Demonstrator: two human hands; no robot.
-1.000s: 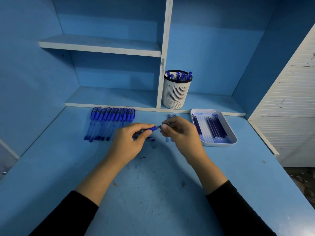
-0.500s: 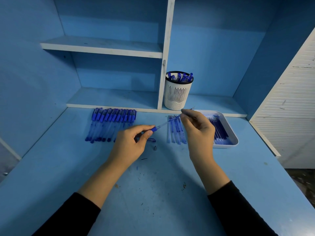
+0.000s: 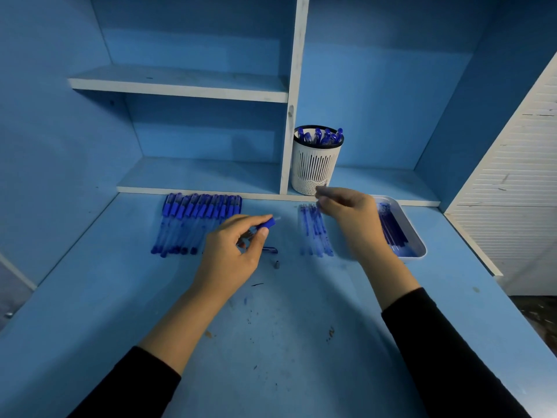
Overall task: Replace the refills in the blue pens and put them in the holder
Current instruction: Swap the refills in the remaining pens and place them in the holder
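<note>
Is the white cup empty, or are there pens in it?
Not empty. The holder stands upright, and blue pens poke above its rim.

- One holder (image 3: 316,167), white and slotted, with about six standing pens (image 3: 319,136) in it.
- About a dozen capped pens (image 3: 193,221) in one row on the counter (image 3: 271,342), left of the holder and nearer the person.
- About five loose refills (image 3: 315,233), just in front of the holder.
- One tray (image 3: 417,251), right of the holder; the refills in it are too blurred to count.
- Two hands: the left hand (image 3: 232,254) grips one pen barrel (image 3: 266,223), and the right hand (image 3: 346,212) pinches one thin refill (image 3: 322,187).
- One metal tip (image 3: 276,264) and one blue cap (image 3: 269,250), in front of the holder and to its left.
</note>
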